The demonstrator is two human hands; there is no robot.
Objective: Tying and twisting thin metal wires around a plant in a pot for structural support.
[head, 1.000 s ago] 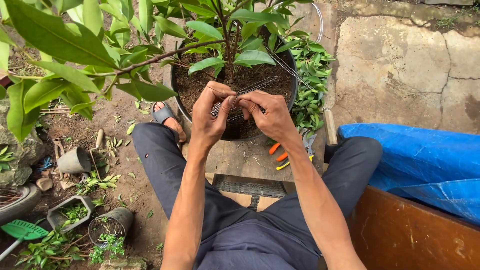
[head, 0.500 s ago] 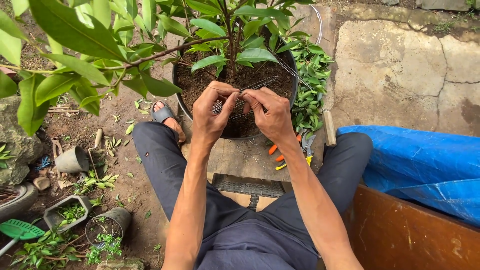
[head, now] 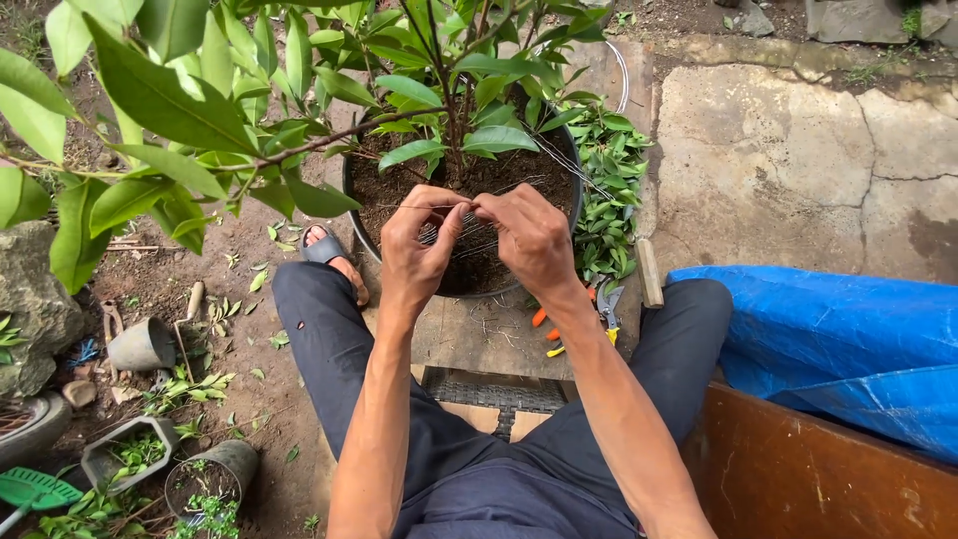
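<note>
garden dirt below; thin wire [head: 469, 207] pinched between left hand [head: 419, 245], right hand [head: 534, 240]

Both hands [head: 474, 240] have lifted the wire bundle [head: 469, 225] slightly toward the trunk [head: 451, 150].

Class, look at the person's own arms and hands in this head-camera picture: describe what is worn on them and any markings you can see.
Both forearms are bare from elbow to wrist, with no sleeve in view. The left hand and the right hand wear no gloves, and no ring, watch or bracelet shows. No marks or tattoos can be made out. Below the arms, the person wears dark grey trousers.
</note>
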